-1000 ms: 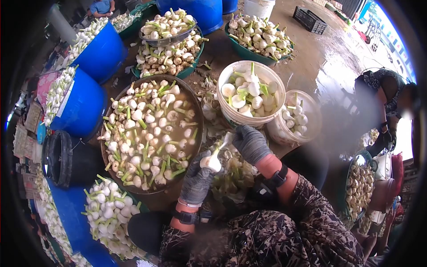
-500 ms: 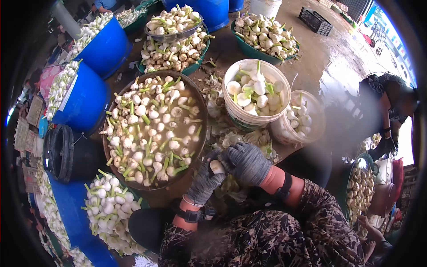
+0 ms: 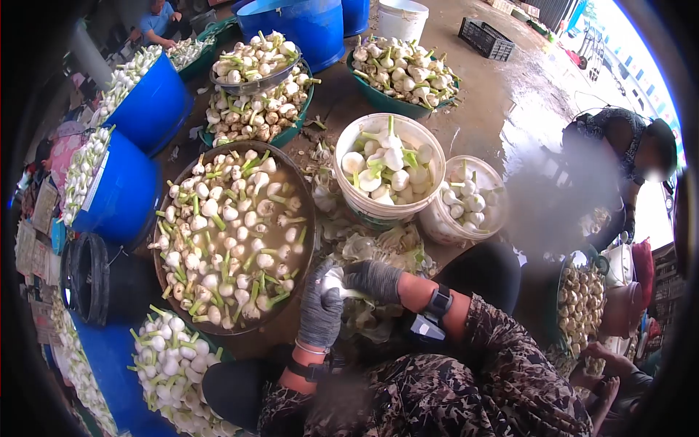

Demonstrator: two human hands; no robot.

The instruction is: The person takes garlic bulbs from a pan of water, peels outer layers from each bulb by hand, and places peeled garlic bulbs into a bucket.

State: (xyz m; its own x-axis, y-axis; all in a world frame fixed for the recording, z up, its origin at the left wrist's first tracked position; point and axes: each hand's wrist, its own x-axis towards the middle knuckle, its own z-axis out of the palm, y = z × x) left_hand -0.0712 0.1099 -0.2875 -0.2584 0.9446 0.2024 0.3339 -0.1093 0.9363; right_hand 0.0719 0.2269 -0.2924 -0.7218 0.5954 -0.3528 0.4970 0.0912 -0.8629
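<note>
My left hand (image 3: 321,306), in a grey glove, is wrapped round a white garlic bulb (image 3: 333,282). Its stem side points right, where my right hand (image 3: 370,281), also gloved, pinches at the bulb. Loose peeled skins (image 3: 386,247) lie on the floor just beyond my hands. Left of them stands a wide round tub (image 3: 311,251) of murky water with many bulbs floating in it. Ahead is a white bucket (image 3: 378,211) of clean bulbs, and a second, smaller white bucket (image 3: 451,234) with bulbs touches its right side.
Green basins (image 3: 397,108) of untrimmed garlic stand farther off. Blue tubs (image 3: 131,189) heaped with bulbs line the left, beside a black bucket (image 3: 87,280). A black crate (image 3: 486,39) is at the back. One person (image 3: 626,146) bends at the right; another (image 3: 159,25) sits far left.
The view has shifted, so the tubs appear lower and farther left. My hands have turned the bulb, which now shows white between them, and my right hand has come round to its right side.
</note>
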